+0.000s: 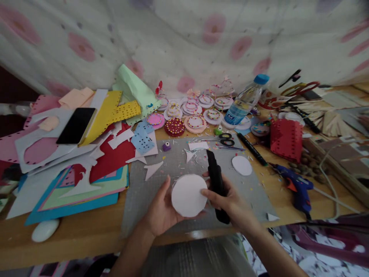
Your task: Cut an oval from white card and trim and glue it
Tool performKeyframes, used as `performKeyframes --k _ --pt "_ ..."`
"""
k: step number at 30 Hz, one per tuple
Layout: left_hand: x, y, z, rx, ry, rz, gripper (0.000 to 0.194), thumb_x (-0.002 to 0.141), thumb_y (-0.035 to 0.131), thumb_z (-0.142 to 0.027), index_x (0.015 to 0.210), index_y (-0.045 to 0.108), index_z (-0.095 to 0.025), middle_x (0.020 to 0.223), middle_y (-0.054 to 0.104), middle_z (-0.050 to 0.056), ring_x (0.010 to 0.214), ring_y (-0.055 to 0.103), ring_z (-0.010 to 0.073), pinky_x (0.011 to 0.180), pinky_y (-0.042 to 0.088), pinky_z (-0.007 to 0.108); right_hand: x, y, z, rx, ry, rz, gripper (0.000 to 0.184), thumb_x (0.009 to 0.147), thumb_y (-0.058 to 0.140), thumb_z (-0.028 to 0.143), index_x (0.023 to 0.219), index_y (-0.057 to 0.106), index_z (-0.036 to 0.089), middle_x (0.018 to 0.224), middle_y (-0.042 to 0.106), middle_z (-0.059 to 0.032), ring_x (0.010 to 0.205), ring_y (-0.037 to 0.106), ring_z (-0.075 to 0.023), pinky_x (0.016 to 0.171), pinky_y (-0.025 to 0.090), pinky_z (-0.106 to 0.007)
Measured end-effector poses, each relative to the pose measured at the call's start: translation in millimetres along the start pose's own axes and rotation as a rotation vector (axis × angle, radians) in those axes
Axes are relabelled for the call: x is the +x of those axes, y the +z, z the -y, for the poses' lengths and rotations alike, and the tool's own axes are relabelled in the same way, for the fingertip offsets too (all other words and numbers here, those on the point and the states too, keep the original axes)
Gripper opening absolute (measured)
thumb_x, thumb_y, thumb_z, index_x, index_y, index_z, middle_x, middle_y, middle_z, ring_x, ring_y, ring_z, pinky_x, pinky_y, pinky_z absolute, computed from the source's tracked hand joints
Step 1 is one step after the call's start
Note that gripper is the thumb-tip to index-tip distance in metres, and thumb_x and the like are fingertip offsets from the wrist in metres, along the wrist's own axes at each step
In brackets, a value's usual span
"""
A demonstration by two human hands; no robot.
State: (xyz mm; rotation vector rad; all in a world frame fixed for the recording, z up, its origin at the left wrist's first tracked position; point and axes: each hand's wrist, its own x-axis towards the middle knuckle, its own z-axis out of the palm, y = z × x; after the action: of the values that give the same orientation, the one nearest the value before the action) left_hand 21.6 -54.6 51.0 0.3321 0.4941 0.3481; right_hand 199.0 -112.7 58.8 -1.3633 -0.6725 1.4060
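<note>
A white round disc [188,198], probably paper or foam, rests in my left hand [161,209], whose palm and fingers support it from the left and below. My right hand [227,200] grips a black utility knife [216,181] upright, while its thumb presses on the disc's right edge. Under both hands lies a grey cutting mat [138,188] with white paper scraps [153,170]. Another, smaller white disc [241,165] is on the mat to the right. Scissors [226,139] with black handles and a black marker [252,149] lie beyond the knife.
Several decorated paper discs [174,127] stand at the back beside a water bottle [245,100]. Coloured sheets [77,206] and a phone [76,125] are piled left. To the right are a blue glue gun [296,186], a red punched piece [286,139] and a wooden tray [334,169].
</note>
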Motion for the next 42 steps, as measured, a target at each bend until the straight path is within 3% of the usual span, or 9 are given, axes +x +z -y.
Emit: performKeyframes --k 6,10,16,20,25,30,35,39,42 --pt "1.3 0.7 -3.8 -0.045 -0.036 0.076 0.075 0.081 0.041 -0.068 0.130 0.053 -0.013 0.122 0.065 0.017 0.111 0.063 0.0282 0.100 0.039 0.043 2.1 -8.0 5.5 -0.150 -0.216 -0.151 0.040 0.080 0.068 0.044 0.111 0.056 0.023 0.111 0.064 -0.0047 0.050 0.040 -0.0054 0.044 0.035 -0.022" --pt "-1.9 -0.1 -7.3 -0.086 -0.042 0.051 0.087 0.080 0.026 -0.078 0.134 0.049 -0.015 0.130 0.057 0.018 0.113 0.059 0.0286 0.093 0.042 0.041 -1.2 -20.7 1.7 -0.099 -0.276 -0.233 0.033 0.086 0.059 0.045 0.111 0.056 0.023 0.102 0.063 -0.0023 0.047 0.038 -0.0053 0.042 0.030 -0.023" --pt "1.6 2.9 -2.7 -0.072 0.023 0.014 0.082 0.066 0.061 -0.073 0.121 0.059 -0.013 0.103 0.060 0.012 0.083 0.054 0.0171 0.067 0.040 0.026 -10.9 -22.2 -6.3 -0.034 -0.198 -0.278 0.037 0.080 0.065 0.047 0.106 0.056 0.022 0.085 0.058 0.0012 0.045 0.038 -0.0051 0.040 0.029 -0.022" --pt "12.2 6.4 6.1 0.227 0.352 -0.269 0.060 0.058 0.085 -0.048 0.105 0.059 -0.019 0.088 0.054 0.001 0.073 0.048 0.0109 0.063 0.038 0.021 -16.8 -6.1 -9.8 -0.048 -0.198 -0.228 0.036 0.079 0.068 0.048 0.102 0.055 0.023 0.081 0.057 0.0022 0.046 0.038 -0.0055 0.041 0.030 -0.021" --pt "13.1 8.5 12.8 0.457 0.554 -0.499 0.042 0.072 0.078 -0.038 0.103 0.055 -0.020 0.095 0.062 0.002 0.085 0.056 0.0147 0.071 0.043 0.023 -18.6 11.5 -6.6 -0.146 -0.205 -0.138 0.036 0.073 0.075 0.045 0.095 0.058 0.021 0.073 0.055 0.0019 0.055 0.045 -0.0092 0.044 0.036 -0.021" --pt "-1.9 10.8 9.9 0.401 0.501 -0.449 0.047 0.071 0.078 -0.035 0.112 0.058 -0.019 0.101 0.068 0.006 0.090 0.063 0.0195 0.072 0.049 0.026 -13.8 12.2 -2.4 0.081 -0.104 -0.212 0.042 0.066 0.081 0.043 0.092 0.058 0.021 0.075 0.054 0.0025 0.051 0.042 -0.0065 0.040 0.033 -0.018" --pt "-9.7 11.5 8.1 0.367 0.455 -0.396 0.047 0.070 0.079 -0.035 0.110 0.062 -0.018 0.094 0.072 0.007 0.082 0.067 0.0206 0.066 0.051 0.025 -12.1 8.1 -4.0 0.300 -0.052 -0.094 0.039 0.067 0.082 0.038 0.092 0.057 0.021 0.063 0.052 0.0050 0.046 0.040 -0.0057 0.038 0.027 -0.016" --pt "-14.9 7.5 10.5 0.549 0.585 -0.421 0.038 0.075 0.076 -0.034 0.109 0.064 -0.020 0.101 0.072 0.006 0.091 0.066 0.0209 0.075 0.052 0.027 -11.6 7.9 -4.0 0.360 -0.055 -0.063 0.037 0.070 0.081 0.036 0.093 0.057 0.021 0.059 0.052 0.0059 0.045 0.038 -0.0050 0.038 0.025 -0.016" --pt "-22.1 9.9 7.0 0.776 0.504 -0.364 0.032 0.081 0.069 -0.035 0.110 0.067 -0.021 0.108 0.071 0.007 0.098 0.064 0.0227 0.084 0.051 0.031 -9.2 7.5 -2.4 0.281 -0.067 -0.082 0.039 0.067 0.083 0.036 0.093 0.057 0.022 0.067 0.058 0.0032 0.047 0.042 -0.0065 0.038 0.028 -0.018"
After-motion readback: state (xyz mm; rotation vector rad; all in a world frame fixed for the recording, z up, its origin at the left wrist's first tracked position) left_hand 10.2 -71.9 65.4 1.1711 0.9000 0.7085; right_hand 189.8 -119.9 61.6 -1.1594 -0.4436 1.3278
